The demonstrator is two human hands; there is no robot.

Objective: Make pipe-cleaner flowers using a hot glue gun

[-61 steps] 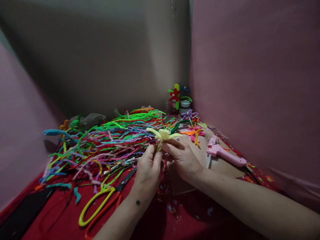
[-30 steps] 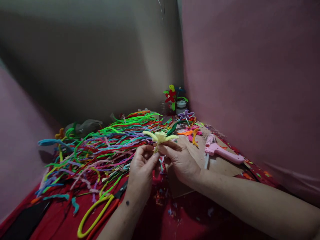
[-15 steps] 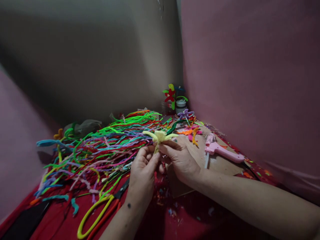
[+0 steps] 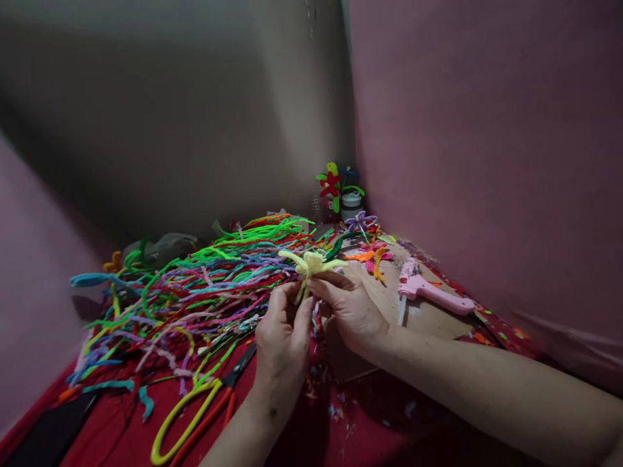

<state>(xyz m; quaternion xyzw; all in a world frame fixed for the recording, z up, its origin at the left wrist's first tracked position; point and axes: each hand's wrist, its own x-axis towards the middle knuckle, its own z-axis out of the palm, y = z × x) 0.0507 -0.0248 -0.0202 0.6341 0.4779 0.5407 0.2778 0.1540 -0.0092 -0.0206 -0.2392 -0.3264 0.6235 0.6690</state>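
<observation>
A pale yellow pipe-cleaner flower [image 4: 313, 262] is held upright in front of me, its petals spread outward. My right hand [image 4: 354, 312] pinches it just under the petals between thumb and fingers. Lower down, my left hand [image 4: 285, 327] has its thumb and fingers closed around the base of the flower, where the fingers partly hide it. Beside my left wrist lie scissors [image 4: 187, 415] with yellow and red handles. Behind the hands spreads a large heap of colourful pipe cleaners [image 4: 209, 279].
A pink glue gun [image 4: 433, 293] rests on a brown cardboard sheet [image 4: 379, 305] at the right. Orange and pink flower pieces [image 4: 377, 261] and a purple flower [image 4: 361, 222] lie farther back. A red flower [image 4: 329, 185] stands near a lidded jar [image 4: 351, 206]. Red cloth [image 4: 360, 421] covers the surface.
My left hand has shifted slightly right and its thumb has lifted off a little, showing more of the flower's base. The right hand keeps its pinch nearly in place.
</observation>
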